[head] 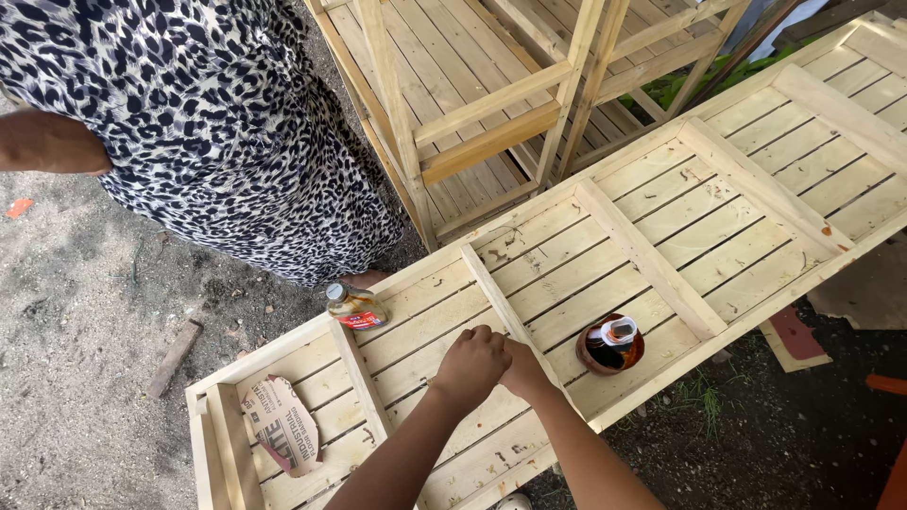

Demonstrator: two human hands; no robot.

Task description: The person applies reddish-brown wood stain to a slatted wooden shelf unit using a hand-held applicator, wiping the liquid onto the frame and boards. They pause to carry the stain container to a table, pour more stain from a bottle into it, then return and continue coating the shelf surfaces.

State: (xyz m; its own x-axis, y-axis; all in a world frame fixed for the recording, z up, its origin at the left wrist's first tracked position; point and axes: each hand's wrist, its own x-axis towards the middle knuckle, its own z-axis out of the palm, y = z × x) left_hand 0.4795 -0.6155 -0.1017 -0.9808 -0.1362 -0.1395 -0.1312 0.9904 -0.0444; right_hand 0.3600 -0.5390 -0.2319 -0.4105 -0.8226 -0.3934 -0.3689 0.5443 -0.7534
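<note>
Pale wood: a long slatted wooden frame (661, 227) lies flat, split by crosspieces into compartments, its boards raw and lightly marked.
Left hand: the left hand (472, 364) rests knuckles-up on the slats beside a divider rail (491, 288), fingers curled under; whether they pinch anything cannot be told.
Right hand: the right hand (525, 370) is pressed against the left one, touching it, its fingers hidden beneath; their state cannot be told.
Where the work sits: both hands meet at the foot of the divider rail, on the frame's near half.
Bowl: a small dark brown bowl (609, 346) with a white-capped bottle lying in it sits in the next compartment, near the right hand but apart.
Bottle: a small glass bottle (355, 306) with a red label lies on the far rim, apart from the left hand.
Sandpaper: a worn sheet of sandpaper (282, 423) lies in the end compartment.
Other person: someone in a spotted dress (208, 123) stands beyond the frame.
Surroundings: outdoors, sandy ground (76, 312); upright wooden frames (491, 104) stand behind.
</note>
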